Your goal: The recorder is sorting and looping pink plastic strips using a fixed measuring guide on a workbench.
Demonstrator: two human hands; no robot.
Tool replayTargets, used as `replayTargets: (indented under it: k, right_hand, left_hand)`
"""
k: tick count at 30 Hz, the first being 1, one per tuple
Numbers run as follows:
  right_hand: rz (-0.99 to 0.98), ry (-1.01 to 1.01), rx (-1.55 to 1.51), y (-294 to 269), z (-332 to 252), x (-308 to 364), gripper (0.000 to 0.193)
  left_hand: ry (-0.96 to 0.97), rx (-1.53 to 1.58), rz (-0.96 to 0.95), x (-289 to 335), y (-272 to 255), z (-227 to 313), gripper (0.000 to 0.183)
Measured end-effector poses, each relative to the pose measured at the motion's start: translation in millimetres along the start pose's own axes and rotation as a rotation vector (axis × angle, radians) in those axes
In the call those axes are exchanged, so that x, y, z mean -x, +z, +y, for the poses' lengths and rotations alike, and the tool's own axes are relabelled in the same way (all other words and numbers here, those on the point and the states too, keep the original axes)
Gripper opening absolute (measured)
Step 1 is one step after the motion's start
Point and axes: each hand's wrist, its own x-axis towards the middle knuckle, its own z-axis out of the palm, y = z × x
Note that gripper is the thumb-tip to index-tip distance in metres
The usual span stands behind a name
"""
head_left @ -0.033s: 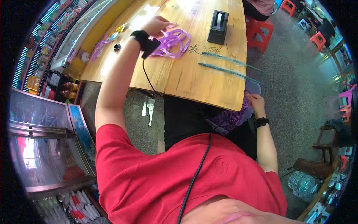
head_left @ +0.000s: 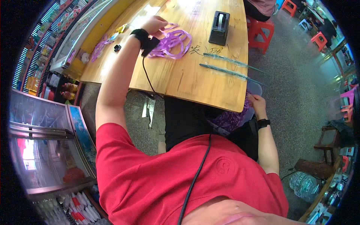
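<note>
Over the far left of the wooden table, my left hand (head_left: 154, 25) is closed in a pinch on a purple ribbon (head_left: 176, 42). The ribbon lies in loose loops on the wood beside the hand. Below the table's right corner, my right hand (head_left: 257, 105) reaches to a pale tub (head_left: 255, 87) heaped with purple stringy material (head_left: 233, 119). Its fingers are bent together at the edge of the heap, and what they grip, if anything, is hidden. Two thin green wrapped sticks (head_left: 223, 70) jut past the table's right edge.
On the wooden table (head_left: 180, 80) stand a black tape dispenser (head_left: 219, 32), a small black object (head_left: 117, 48) and more purple ribbon (head_left: 99, 50). A person sits on a red stool (head_left: 260, 34) at the far right. A glass-fronted cabinet (head_left: 48, 153) is at left.
My left hand has shifted very slightly to the left. The right hand and the things on the table look the same.
</note>
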Motion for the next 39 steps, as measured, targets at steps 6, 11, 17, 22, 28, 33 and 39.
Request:
replayTargets:
  k: [6, 11, 17, 22, 28, 33, 39]
  right_hand:
    - [-0.03, 0.045, -0.142, -9, -14, 29, 0.033]
    - [-0.056, 0.066, -0.19, -7, -58, 59, 0.031]
    - [0.169, -0.213, -0.281, -34, -106, 92, 0.031]
    - [0.285, -0.514, -0.361, -36, -197, 140, 0.038]
    - [0.058, -0.859, -0.424, -39, -244, 164, 0.047]
    - [-0.114, -0.402, -0.554, -53, -217, 176, 0.034]
    - [-0.182, -0.337, -0.472, -45, -200, 198, 0.03]
  left_hand:
    - [0.207, -0.535, -0.011, -60, 12, -14, 0.043]
    - [0.312, -0.349, 0.166, -82, -27, -42, 0.025]
    - [1.004, 0.063, -0.009, 75, -29, 148, 0.021]
    - [1.056, 0.461, -0.54, 171, 56, 209, 0.021]
    - [0.79, 0.539, -1.071, 172, 185, 195, 0.016]
    - [0.624, 0.735, -1.156, 133, 227, 169, 0.009]
    - [0.589, 0.81, -1.255, 137, 240, 161, 0.011]
